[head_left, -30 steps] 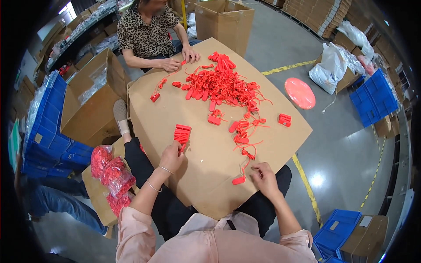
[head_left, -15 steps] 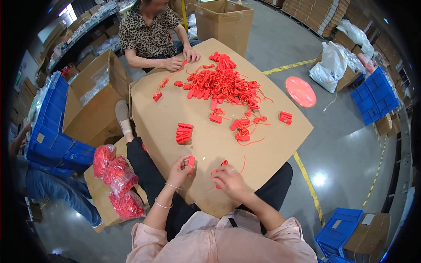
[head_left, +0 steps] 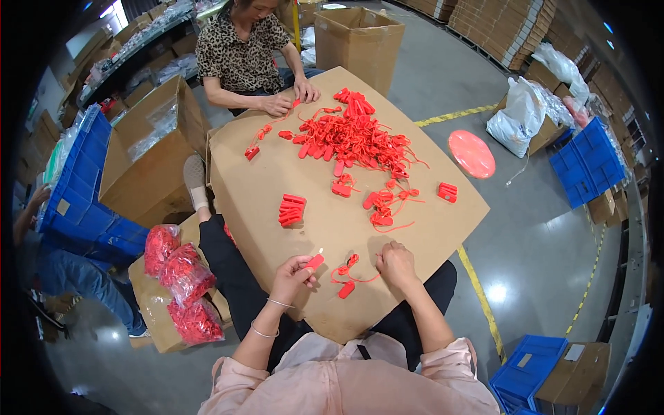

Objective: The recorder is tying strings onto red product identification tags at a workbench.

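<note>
My left hand (head_left: 292,274) pinches a small red plastic seal tag (head_left: 315,261) near the front edge of the brown cardboard work board (head_left: 263,180). My right hand (head_left: 395,263) rests on the board holding the thin tail of another red seal (head_left: 347,277) that lies between both hands. A neat stack of red seals (head_left: 291,209) sits a little further in, left of centre. A big loose pile of red seals (head_left: 354,135) covers the far half. Across the board a person in a spotted top handles seals with both hands (head_left: 292,97).
Bags of red seals (head_left: 181,283) lie on a box at my left. Blue crates (head_left: 88,200) and an open carton (head_left: 149,149) stand left; a tall carton (head_left: 360,38) at the back. A pink disc (head_left: 471,153), white sacks (head_left: 520,114) and more blue crates (head_left: 588,162) are right.
My left hand drew back from the stack to the front edge with one seal. My right hand moved left, then settled by the loose seal in front of me.
</note>
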`<action>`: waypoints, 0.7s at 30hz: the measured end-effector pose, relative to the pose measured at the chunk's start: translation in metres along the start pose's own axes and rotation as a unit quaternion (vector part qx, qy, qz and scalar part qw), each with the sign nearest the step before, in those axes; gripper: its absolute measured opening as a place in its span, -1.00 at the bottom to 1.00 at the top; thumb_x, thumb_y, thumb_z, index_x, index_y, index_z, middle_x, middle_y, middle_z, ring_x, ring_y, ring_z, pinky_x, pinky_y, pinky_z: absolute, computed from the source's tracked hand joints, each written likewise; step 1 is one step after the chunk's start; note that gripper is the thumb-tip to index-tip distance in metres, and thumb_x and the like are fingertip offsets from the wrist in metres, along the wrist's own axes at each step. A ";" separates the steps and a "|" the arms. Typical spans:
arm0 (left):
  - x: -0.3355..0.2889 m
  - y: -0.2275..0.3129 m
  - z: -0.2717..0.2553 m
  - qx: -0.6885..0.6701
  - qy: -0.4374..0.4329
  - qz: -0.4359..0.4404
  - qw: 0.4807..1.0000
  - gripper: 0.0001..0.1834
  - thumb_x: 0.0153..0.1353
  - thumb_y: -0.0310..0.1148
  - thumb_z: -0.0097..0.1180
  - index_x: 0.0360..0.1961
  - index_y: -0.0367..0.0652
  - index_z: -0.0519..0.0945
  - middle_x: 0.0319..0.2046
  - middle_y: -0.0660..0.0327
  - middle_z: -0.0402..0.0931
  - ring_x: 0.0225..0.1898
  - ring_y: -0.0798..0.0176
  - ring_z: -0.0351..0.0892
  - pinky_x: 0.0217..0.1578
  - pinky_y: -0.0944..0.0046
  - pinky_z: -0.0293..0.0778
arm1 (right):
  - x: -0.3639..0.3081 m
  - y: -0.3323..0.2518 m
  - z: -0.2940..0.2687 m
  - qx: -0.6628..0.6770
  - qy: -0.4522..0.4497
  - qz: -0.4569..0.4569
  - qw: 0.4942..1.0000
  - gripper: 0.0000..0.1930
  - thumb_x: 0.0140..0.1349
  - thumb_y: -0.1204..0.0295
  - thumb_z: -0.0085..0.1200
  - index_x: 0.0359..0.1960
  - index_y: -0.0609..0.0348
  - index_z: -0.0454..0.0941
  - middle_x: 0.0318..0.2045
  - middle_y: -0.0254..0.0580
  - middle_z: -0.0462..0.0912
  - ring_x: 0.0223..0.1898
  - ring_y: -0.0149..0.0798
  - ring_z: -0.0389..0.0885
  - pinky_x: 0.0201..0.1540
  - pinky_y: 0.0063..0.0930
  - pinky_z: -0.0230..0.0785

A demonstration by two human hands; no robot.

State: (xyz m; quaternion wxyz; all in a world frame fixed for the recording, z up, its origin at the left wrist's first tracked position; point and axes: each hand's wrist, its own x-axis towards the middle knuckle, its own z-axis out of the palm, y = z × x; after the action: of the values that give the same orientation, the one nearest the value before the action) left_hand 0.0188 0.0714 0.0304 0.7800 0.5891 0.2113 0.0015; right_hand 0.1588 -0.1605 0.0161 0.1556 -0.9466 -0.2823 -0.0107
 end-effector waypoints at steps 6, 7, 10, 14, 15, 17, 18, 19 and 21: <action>-0.002 0.005 0.012 -0.009 -0.013 -0.004 1.000 -0.77 0.14 -0.54 -0.02 -0.15 -0.36 0.42 -0.43 0.18 0.48 -0.49 0.41 0.49 -0.47 0.45 0.45 | -0.010 -0.021 -0.015 0.344 -0.036 0.056 0.937 -0.90 -0.04 0.50 0.09 -0.47 0.26 0.49 -0.48 -0.06 0.54 -0.46 -0.16 0.53 -0.37 -0.38 0.39; -0.001 0.006 0.014 -0.012 -0.034 -0.001 0.999 -0.76 0.14 -0.54 -0.01 -0.14 -0.36 0.41 -0.45 0.18 0.48 -0.49 0.40 0.49 -0.46 0.44 0.45 | -0.012 -0.030 -0.021 0.473 -0.069 0.103 0.872 -0.91 -0.03 0.55 0.13 -0.48 0.26 0.48 -0.48 -0.08 0.55 -0.46 -0.22 0.52 -0.35 -0.46 0.38; 0.001 0.003 0.017 -0.004 -0.048 -0.017 0.999 -0.75 0.14 -0.53 -0.01 -0.14 -0.38 0.43 -0.47 0.18 0.49 -0.51 0.41 0.49 -0.46 0.44 0.45 | -0.016 -0.059 -0.038 0.518 -0.042 0.053 0.853 -0.93 -0.01 0.57 0.13 -0.46 0.22 0.51 -0.49 -0.16 0.55 -0.45 -0.24 0.50 -0.33 -0.45 0.37; -0.004 0.007 0.025 0.026 -0.053 0.005 0.998 -0.73 0.15 -0.54 -0.03 -0.11 -0.41 0.42 -0.49 0.18 0.51 -0.52 0.44 0.48 -0.46 0.48 0.45 | -0.017 -0.065 -0.040 0.360 0.017 -0.120 0.925 -0.92 -0.03 0.54 0.14 -0.46 0.18 0.53 -0.49 -0.19 0.54 -0.42 -0.21 0.49 -0.33 -0.43 0.35; -0.005 0.006 0.027 0.024 -0.054 -0.003 0.998 -0.72 0.15 -0.54 -0.04 -0.10 -0.42 0.42 -0.48 0.17 0.51 -0.52 0.45 0.48 -0.46 0.48 0.45 | -0.017 -0.068 -0.042 0.321 0.030 -0.145 0.936 -0.92 -0.04 0.54 0.15 -0.46 0.17 0.53 -0.50 -0.19 0.53 -0.41 -0.19 0.48 -0.33 -0.40 0.35; -0.007 0.008 0.029 0.023 -0.053 -0.011 0.998 -0.72 0.16 -0.53 -0.04 -0.10 -0.42 0.42 -0.47 0.17 0.51 -0.52 0.46 0.48 -0.45 0.48 0.45 | -0.017 -0.071 -0.043 0.281 0.042 -0.170 0.943 -0.91 -0.05 0.53 0.15 -0.46 0.16 0.53 -0.50 -0.20 0.53 -0.41 -0.17 0.46 -0.33 -0.38 0.34; -0.008 0.009 0.031 0.023 -0.055 -0.009 0.998 -0.72 0.16 -0.53 -0.04 -0.09 -0.42 0.42 -0.46 0.17 0.52 -0.51 0.46 0.48 -0.45 0.48 0.45 | -0.018 -0.072 -0.042 0.267 0.054 -0.180 0.945 -0.91 -0.06 0.52 0.15 -0.47 0.16 0.53 -0.51 -0.19 0.52 -0.41 -0.16 0.45 -0.34 -0.36 0.34; -0.008 0.010 0.032 0.023 -0.056 -0.008 0.998 -0.72 0.16 -0.53 -0.04 -0.09 -0.42 0.42 -0.46 0.16 0.52 -0.51 0.46 0.48 -0.45 0.48 0.45 | -0.018 -0.072 -0.041 0.252 0.067 -0.191 0.946 -0.90 -0.07 0.51 0.16 -0.47 0.16 0.54 -0.52 -0.19 0.50 -0.42 -0.15 0.44 -0.35 -0.34 0.33; -0.009 0.009 0.034 0.016 -0.056 -0.014 0.998 -0.71 0.16 -0.53 -0.05 -0.09 -0.42 0.42 -0.46 0.17 0.52 -0.51 0.46 0.48 -0.45 0.48 0.46 | -0.018 -0.073 -0.042 0.236 0.068 -0.196 0.949 -0.90 -0.07 0.50 0.16 -0.47 0.16 0.54 -0.52 -0.19 0.50 -0.41 -0.15 0.44 -0.34 -0.34 0.33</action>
State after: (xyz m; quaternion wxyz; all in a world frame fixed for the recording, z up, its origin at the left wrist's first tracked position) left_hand 0.0241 0.0408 0.0485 0.7807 0.5978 0.1758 -0.0462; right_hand 0.1069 -0.1251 0.0747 0.3885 -0.8056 -0.4457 -0.0382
